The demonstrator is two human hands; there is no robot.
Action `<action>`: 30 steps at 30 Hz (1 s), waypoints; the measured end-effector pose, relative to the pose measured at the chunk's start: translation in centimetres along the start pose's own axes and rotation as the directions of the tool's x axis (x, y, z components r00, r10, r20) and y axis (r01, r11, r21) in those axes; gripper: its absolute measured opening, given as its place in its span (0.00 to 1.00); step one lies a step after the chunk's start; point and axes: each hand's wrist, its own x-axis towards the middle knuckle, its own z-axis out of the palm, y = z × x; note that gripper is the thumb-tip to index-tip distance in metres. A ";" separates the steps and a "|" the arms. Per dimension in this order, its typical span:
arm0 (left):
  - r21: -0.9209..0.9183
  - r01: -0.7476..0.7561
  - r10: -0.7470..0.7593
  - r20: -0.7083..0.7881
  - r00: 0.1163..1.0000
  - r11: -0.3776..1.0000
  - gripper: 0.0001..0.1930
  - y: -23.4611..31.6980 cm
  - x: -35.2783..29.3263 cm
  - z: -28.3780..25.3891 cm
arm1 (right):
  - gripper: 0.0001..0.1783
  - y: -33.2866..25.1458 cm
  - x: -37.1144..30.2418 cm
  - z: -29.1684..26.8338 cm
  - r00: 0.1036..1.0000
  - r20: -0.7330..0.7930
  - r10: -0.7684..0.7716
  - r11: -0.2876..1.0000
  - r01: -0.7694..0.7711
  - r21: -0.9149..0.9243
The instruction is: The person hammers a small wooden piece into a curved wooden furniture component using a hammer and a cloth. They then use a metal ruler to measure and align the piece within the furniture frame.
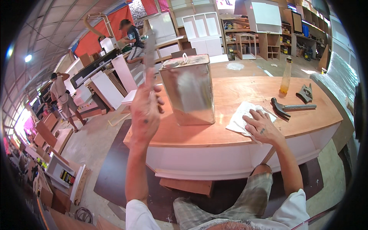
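My left hand (145,113) is raised beside the tin, its fingers closed around the lower end of a long, flat grey blade-like strip (150,48). The strip stands upright and is smeared by motion, so its exact kind does not show. My right hand (264,128) presses a crumpled white cloth (239,119) onto the wooden tabletop (245,86), fingers bent over it. Between my hands stands a large square metal tin (189,92) with a small loop handle on top. A claw hammer (293,109) lies right of the cloth.
Beyond the hammer are a grey glove (305,94) and an upright bottle (285,76) with amber liquid. Plastic-wrapped panels (341,76) stand at the right. Two people, one seated (134,40) and one standing (63,94), are at the left, among boards and cabinets.
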 end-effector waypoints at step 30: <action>-0.686 0.628 -0.531 0.399 0.748 0.368 0.12 -1.7 -33.2 11.5 | 0.31 -13.5 -13.0 8.5 0.791 0.583 -0.184 0.704 -0.307 0.640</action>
